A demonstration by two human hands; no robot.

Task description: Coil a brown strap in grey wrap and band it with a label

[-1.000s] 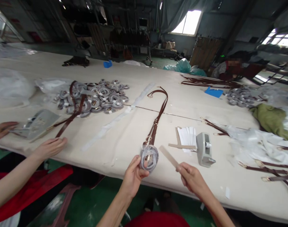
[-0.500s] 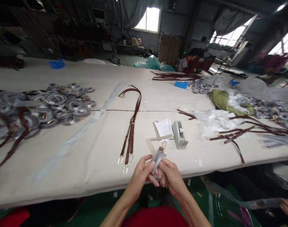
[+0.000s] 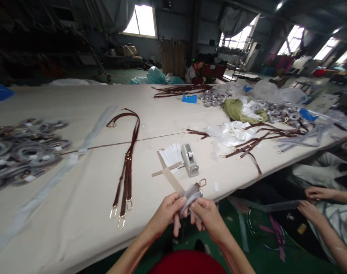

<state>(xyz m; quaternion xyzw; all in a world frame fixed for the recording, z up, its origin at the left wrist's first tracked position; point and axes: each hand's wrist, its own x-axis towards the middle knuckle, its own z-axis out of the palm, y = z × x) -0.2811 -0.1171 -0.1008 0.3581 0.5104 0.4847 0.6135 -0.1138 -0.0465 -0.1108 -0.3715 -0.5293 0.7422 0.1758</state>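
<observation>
At the table's front edge, both my hands grip a brown strap [image 3: 192, 193] covered in a clear plastic sleeve, its gold-coloured clasp [image 3: 202, 183] sticking out at the far end. My left hand [image 3: 169, 211] pinches the sleeve from the left, thumb on top. From the other side, my right hand [image 3: 208, 217] closes its thumb and fingers on the lower part of the bundle. The fingers partly hide how the sleeve is folded. Just beyond are a grey tape dispenser [image 3: 190, 160] and a fan of white paper slips [image 3: 172, 155], with a beige strip [image 3: 173, 181] lying close to my left hand.
Brown straps with gold clasps [image 3: 127, 167] lie left of centre. Coiled, sleeved straps [image 3: 30, 152] pile up at far left. More straps [image 3: 255, 142], plastic film [image 3: 230, 133] and a green cloth [image 3: 233, 109] cover the right. A co-worker's hands [image 3: 311, 209] hold a plastic sleeve.
My view has swung to the right, so the table things appear further left. Both hands still hold the sleeved strap, whose clasp end now tilts more to the right.
</observation>
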